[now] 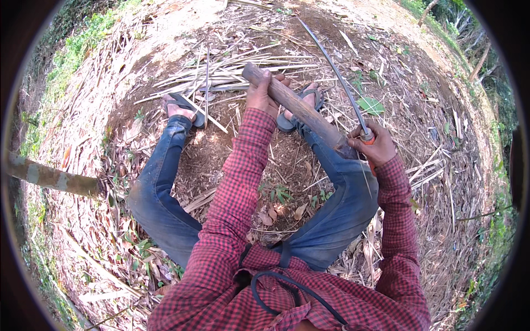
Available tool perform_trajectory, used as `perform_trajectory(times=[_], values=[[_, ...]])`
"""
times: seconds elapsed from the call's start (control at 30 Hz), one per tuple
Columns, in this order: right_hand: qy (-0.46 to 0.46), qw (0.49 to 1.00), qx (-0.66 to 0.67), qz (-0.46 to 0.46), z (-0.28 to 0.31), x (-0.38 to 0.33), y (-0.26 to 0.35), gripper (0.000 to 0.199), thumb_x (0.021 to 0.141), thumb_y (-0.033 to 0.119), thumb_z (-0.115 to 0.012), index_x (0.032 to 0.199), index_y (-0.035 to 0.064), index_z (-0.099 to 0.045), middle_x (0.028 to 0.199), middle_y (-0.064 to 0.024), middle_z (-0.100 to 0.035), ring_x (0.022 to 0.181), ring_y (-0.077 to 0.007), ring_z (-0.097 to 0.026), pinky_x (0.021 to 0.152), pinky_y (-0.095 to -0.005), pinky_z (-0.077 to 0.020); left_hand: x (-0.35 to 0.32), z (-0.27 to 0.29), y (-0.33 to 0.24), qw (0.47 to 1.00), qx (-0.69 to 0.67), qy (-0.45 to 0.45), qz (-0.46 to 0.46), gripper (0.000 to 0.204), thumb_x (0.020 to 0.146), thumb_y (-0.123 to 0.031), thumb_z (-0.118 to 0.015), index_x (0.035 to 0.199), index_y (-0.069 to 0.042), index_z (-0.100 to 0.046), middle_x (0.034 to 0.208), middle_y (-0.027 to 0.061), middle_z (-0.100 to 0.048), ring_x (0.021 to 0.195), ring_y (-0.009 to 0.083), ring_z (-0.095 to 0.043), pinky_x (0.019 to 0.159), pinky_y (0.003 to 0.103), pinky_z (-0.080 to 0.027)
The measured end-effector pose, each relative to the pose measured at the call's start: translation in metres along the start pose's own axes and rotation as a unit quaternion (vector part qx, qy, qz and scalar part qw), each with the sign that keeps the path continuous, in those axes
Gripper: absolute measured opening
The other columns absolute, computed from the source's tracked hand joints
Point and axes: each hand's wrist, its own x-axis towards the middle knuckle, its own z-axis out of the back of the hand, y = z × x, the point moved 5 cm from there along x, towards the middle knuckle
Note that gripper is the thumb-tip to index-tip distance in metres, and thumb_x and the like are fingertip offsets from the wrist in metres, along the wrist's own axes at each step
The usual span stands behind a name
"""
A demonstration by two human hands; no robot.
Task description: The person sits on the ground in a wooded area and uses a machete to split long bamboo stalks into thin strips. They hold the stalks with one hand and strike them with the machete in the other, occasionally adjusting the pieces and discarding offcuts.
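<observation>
My left hand [264, 98] is wrapped round the upper part of a thick brown wooden stick [309, 115], held slanting above my legs. Its lower end comes down beside my right hand [376, 144], over my right knee. That hand grips the orange handle of a machete [343, 81], whose long narrow blade points up and away to the far left of the hand. My right fingertips are close to the stick's lower end; whether they touch it I cannot tell.
Pale split strips [221, 77] lie heaped beyond my sandalled feet. A thin dark rod [207, 91] stands out near my left foot. At the left, a tree trunk [55, 175] reaches in. Dry leaves and litter cover the ground, with a green leaf [370, 105] beside the blade.
</observation>
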Motion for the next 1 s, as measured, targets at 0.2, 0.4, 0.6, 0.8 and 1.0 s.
perform_trajectory(times=[0.2,0.4,0.6,0.8,1.0], values=[[-0.032,0.996,-0.084,0.008,-0.019,0.018,-0.012,0.031,0.073,0.026,-0.071,0.084,0.0002,-0.058,0.066,-0.0061,-0.057,0.062,-0.0131,-0.056,0.059,-0.0294,-0.046,-0.022,0.069,-0.121,0.962,0.202,0.007,-0.184,0.027,0.086,-0.01,-0.057,0.104,0.003,-0.041,0.09,0.0184,-0.061,0.081,0.0274,-0.063,0.073,0.04,-0.054],[-0.009,0.985,0.141,-0.101,-0.083,0.005,0.011,0.042,0.085,0.037,-0.059,0.094,-0.0038,-0.057,0.059,-0.0012,-0.052,0.048,-0.0056,-0.048,0.045,-0.0204,-0.04,-0.034,0.133,-0.118,0.929,0.33,0.013,-0.167,0.042,0.085,-0.011,-0.06,0.119,0.0,-0.039,0.098,0.0161,-0.06,0.091,0.021,-0.06,0.079,0.032,-0.05],[0.086,0.968,0.223,-0.078,-0.148,-0.021,0.025,0.045,0.088,0.039,-0.053,0.093,-0.0049,-0.056,0.059,-0.0028,-0.054,0.049,-0.0085,-0.053,0.046,-0.0231,-0.0434,-0.055,0.126,-0.12,0.909,0.371,0.018,-0.19,0.051,0.081,-0.003,-0.063,0.124,-0.005,-0.037,0.099,0.0125,-0.059,0.091,0.0138,-0.056,0.08,0.026,-0.046],[0.082,0.985,0.155,0.0,-0.174,-0.014,0.061,0.051,0.089,0.044,-0.046,0.094,-0.0044,-0.058,0.061,-0.0113,-0.058,0.056,-0.0195,-0.06,0.053,-0.0313,-0.047,-0.066,0.115,-0.103,0.901,0.367,0.074,-0.221,0.018,0.085,-0.009,-0.061,0.1,-0.002,-0.055,0.088,0.0014,-0.059,0.081,0.0076,-0.053,0.073,0.021,-0.042],[0.08,0.989,0.122,0.029,-0.171,-0.005,0.096,0.052,0.088,0.045,-0.045,0.094,-0.0042,-0.06,0.063,-0.0172,-0.06,0.061,-0.0276,-0.062,0.057,-0.0351,-0.0471,-0.074,0.118,-0.101,0.863,0.472,0.063,-0.172,0.035,0.078,-0.014,-0.069,0.104,0.004,-0.055,0.084,0.0025,-0.059,0.077,0.0089,-0.053,0.068,0.021,-0.044]])
